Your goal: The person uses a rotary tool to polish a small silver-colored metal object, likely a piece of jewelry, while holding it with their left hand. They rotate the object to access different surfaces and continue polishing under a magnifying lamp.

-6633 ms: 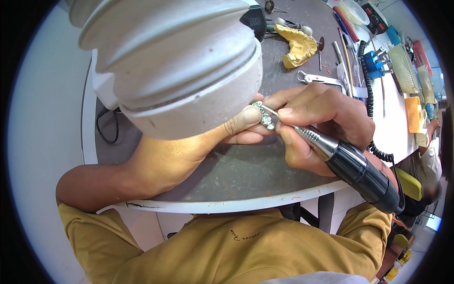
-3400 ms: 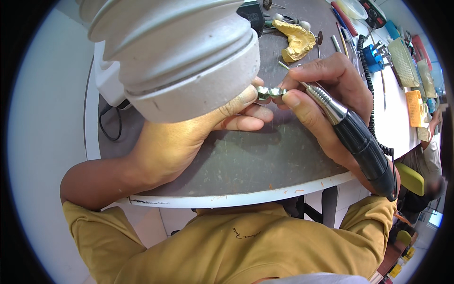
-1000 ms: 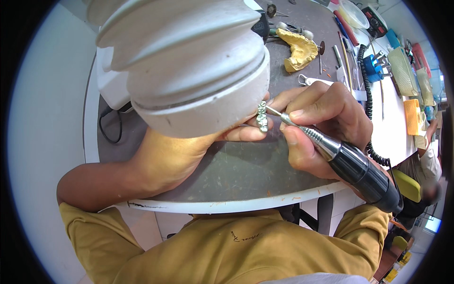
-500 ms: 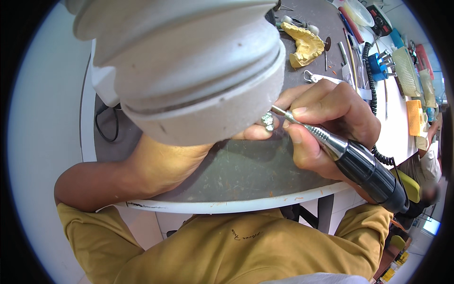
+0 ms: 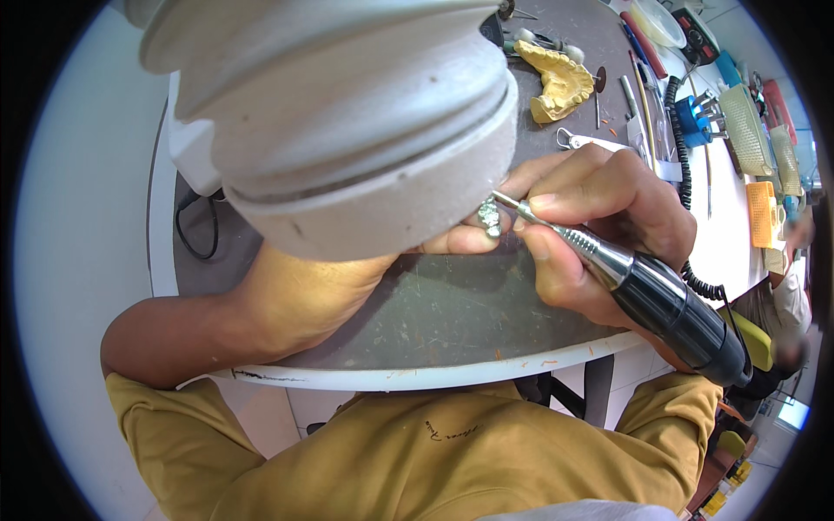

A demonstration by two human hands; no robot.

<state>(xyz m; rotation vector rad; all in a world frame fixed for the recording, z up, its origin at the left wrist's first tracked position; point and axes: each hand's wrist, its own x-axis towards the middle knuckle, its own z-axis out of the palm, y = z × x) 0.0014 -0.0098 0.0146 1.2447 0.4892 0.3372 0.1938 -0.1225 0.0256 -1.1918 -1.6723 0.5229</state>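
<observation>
My right hand [image 5: 599, 221] grips a black and silver rotary handpiece [image 5: 656, 291] like a pen. The tool's slim tip points left, at the top of a small silvery metal dental bridge [image 5: 489, 219]; whether they touch I cannot tell. My left hand [image 5: 334, 291] holds the bridge at its fingertips, the fingers bent round it. A ribbed, grey-white suction hose [image 5: 365, 139] hangs over my left hand and hides most of its fingers. The hose's mouth sits just beside the bridge.
On the grey worktop [image 5: 417, 321], past my right hand, lie a yellow dental cast [image 5: 556, 82], a mounted disc [image 5: 599, 80] and several slim tools. A coiled black cord [image 5: 678, 139], a blue bur stand [image 5: 695, 120] and baskets [image 5: 749, 135] line the right. Another person [image 5: 786, 304] is at far right.
The handpiece and my right hand have shifted slightly left, bringing the tip over the top of the bridge. The bridge has moved a little left and up too.
</observation>
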